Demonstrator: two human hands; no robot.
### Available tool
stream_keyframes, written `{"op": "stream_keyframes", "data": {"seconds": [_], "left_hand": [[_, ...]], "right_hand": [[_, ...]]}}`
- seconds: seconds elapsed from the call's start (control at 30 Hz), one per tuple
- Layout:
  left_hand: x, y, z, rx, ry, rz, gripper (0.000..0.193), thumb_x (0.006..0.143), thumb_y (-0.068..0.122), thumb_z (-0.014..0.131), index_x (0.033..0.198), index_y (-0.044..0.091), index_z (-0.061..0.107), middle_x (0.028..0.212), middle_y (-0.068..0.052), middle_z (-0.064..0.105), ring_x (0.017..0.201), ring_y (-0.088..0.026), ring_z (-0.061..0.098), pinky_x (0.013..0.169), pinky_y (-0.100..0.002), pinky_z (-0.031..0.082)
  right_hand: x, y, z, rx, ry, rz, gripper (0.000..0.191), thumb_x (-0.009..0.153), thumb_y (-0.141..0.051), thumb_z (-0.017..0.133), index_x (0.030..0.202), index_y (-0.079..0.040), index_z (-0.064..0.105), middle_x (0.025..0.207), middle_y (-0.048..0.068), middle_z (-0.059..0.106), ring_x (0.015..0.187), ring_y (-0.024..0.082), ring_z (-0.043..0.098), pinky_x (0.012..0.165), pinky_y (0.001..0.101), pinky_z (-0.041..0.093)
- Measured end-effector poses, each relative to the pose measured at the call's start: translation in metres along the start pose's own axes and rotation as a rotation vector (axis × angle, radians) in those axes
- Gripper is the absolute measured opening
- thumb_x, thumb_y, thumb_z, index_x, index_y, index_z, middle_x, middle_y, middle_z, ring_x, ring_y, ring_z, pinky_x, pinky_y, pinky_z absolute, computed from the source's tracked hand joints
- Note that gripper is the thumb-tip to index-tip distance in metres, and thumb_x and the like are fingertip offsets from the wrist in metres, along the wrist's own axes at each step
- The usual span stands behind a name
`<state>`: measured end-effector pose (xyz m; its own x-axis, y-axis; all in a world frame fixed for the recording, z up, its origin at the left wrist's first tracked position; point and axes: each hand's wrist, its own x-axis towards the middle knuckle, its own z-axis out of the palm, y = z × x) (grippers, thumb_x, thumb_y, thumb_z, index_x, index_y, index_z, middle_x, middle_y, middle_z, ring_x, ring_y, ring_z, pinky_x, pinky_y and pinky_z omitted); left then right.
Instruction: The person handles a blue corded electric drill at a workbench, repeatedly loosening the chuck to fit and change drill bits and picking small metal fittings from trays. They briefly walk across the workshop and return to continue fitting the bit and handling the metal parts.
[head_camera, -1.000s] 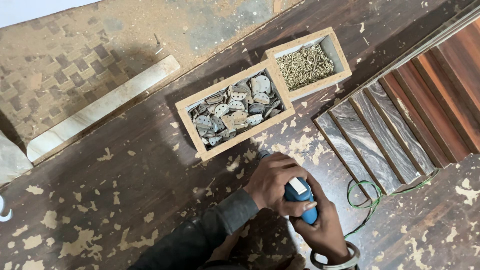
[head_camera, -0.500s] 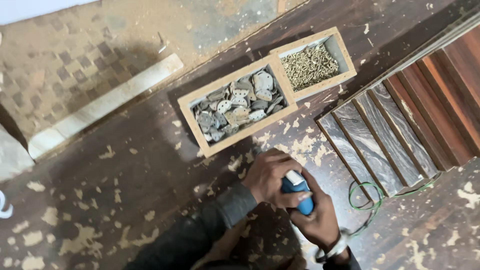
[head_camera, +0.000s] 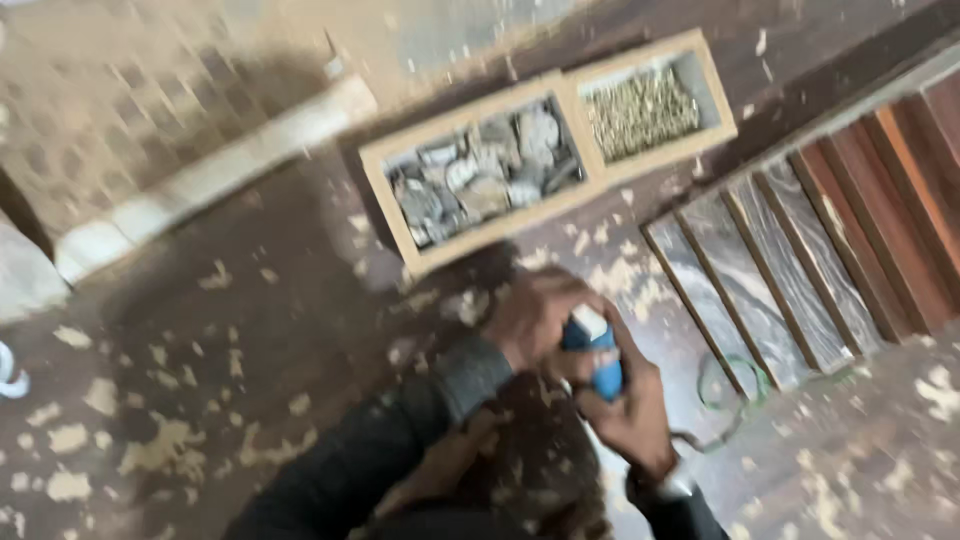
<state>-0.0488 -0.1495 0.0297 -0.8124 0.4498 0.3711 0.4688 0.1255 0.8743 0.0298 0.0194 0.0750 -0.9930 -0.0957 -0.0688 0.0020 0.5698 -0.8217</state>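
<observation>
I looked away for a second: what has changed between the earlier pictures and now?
Little. Both hands, the left hand and the right hand, still grip the blue tool; nothing was picked up or let go. The view has shifted slightly and gone blurry. The two-compartment wooden box and the green cord lie as before.

Motion blur smears everything I see; the contents of the far wooden tray (head_camera: 480, 135) are grey and yellowish lumps I cannot identify. My left hand (head_camera: 535, 320) and right hand (head_camera: 625, 410) cover most of the blue tool (head_camera: 600, 365), hiding its working end. The slatted panel (head_camera: 830, 250) runs off the right edge.
</observation>
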Motion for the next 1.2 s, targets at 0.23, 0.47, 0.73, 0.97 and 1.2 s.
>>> {"op": "stream_keyframes", "data": {"seconds": [0.23, 0.47, 0.73, 0.97, 1.2], "left_hand": [[0.007, -0.023, 0.0, 0.04, -0.051, 0.034, 0.057, 0.086, 0.063, 0.06, 0.104, 0.01, 0.072, 0.093, -0.012, 0.072, 0.085, -0.03, 0.071, 0.077, -0.041, 0.057], [0.016, -0.03, -0.013, 0.029, 0.015, 0.078, 0.049, 0.082, 0.054, 0.063, 0.099, 0.008, 0.07, 0.092, -0.013, 0.072, 0.084, -0.032, 0.07, 0.08, -0.043, 0.057], [0.042, -0.031, -0.032, 0.046, 0.046, 0.117, 0.045, 0.083, 0.05, 0.065, 0.099, 0.008, 0.071, 0.092, -0.013, 0.071, 0.086, -0.035, 0.07, 0.085, -0.045, 0.057], [0.065, -0.044, -0.037, 0.185, 0.046, 0.057, 0.047, 0.083, 0.053, 0.068, 0.093, 0.007, 0.071, 0.086, -0.016, 0.07, 0.08, -0.037, 0.069, 0.078, -0.046, 0.056], [0.073, -0.053, -0.038, 0.131, 0.098, 0.101, 0.049, 0.083, 0.051, 0.068, 0.101, 0.006, 0.072, 0.092, -0.017, 0.07, 0.086, -0.039, 0.069, 0.081, -0.047, 0.056]], "right_hand": [[0.007, 0.002, 0.006, -0.036, 0.032, 0.141, 0.087, 0.065, -0.004, 0.062, 0.151, 0.002, 0.049, 0.071, 0.014, 0.064, 0.063, 0.017, 0.06, 0.058, 0.0292, 0.052], [0.025, 0.004, 0.017, 0.019, 0.091, 0.007, 0.088, 0.063, -0.002, 0.061, 0.15, 0.005, 0.047, 0.079, 0.01, 0.069, 0.068, 0.014, 0.067, 0.063, 0.0284, 0.056], [0.046, -0.005, 0.018, 0.14, 0.119, 0.003, 0.083, 0.069, -0.002, 0.058, 0.151, 0.002, 0.049, 0.093, 0.011, 0.073, 0.078, 0.015, 0.067, 0.071, 0.0297, 0.057], [0.071, -0.021, 0.013, 0.039, 0.16, -0.01, 0.081, 0.072, -0.004, 0.06, 0.153, -0.001, 0.046, 0.088, 0.013, 0.069, 0.075, 0.015, 0.063, 0.07, 0.0306, 0.055], [0.085, -0.022, 0.019, 0.052, 0.179, 0.013, 0.08, 0.074, -0.006, 0.062, 0.152, 0.0, 0.048, 0.08, 0.014, 0.068, 0.067, 0.016, 0.063, 0.063, 0.0303, 0.054]]}}
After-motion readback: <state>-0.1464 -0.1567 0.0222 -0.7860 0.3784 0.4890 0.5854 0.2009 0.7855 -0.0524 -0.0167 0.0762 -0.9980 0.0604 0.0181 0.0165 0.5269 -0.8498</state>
